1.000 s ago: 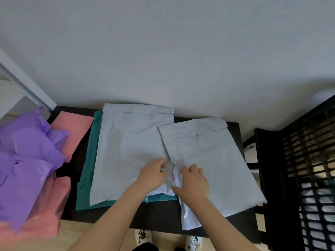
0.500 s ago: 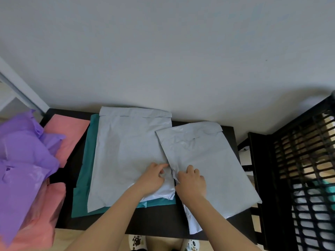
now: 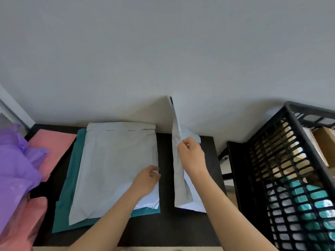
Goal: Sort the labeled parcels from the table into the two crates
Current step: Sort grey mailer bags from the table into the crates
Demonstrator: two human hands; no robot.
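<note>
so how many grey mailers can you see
2: one grey mailer lies flat on the teal parcel under the left hand; the other is tilted up in the right hand. More may be hidden.

Bare counter [image 3: 165, 227] strip between flat grey mailer [image 3: 116, 169] and raised one [image 3: 178, 171]; black crate [image 3: 290, 178] wall blocks the right.

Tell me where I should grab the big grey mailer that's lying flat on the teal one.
Take the grey mailer by its near right corner, coming from the right edge. That corner already lifts a little off the teal mailer beside the left hand, and bare table borders that edge, so fingers can probably slide under. The right hand is busy holding the other mailer upright.
</note>
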